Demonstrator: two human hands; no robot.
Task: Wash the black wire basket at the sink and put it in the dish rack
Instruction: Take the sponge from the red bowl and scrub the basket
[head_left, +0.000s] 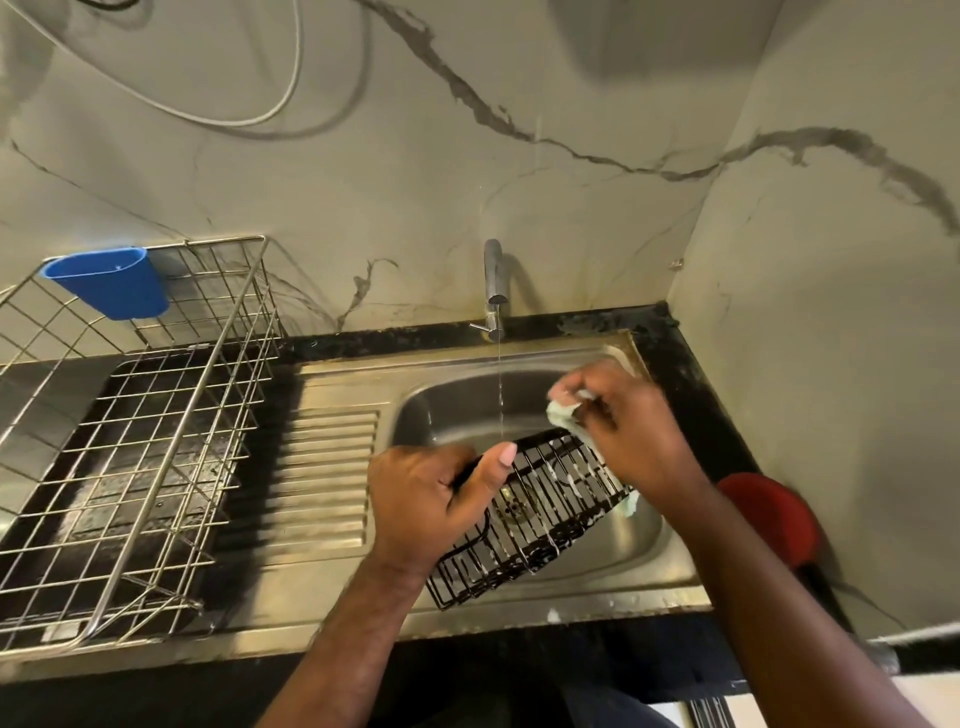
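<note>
Over the sink (597, 577), left fingers (498, 460) grip the black wire basket (540, 525); right fingers (576, 387) pinch a cloth (563, 413).

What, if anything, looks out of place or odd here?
Nothing stands out. The left hand grips the black wire basket over the sink while the right hand scrubs it with a pale cloth.

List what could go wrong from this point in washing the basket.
1. The left hand grips only one end of the soapy basket, tilted over the sink; that grip could slip and drop it.
2. The right hand scrubs with a cloth that could snag on the wires.
3. The tap runs thin, so suds may remain before the rack.
</note>
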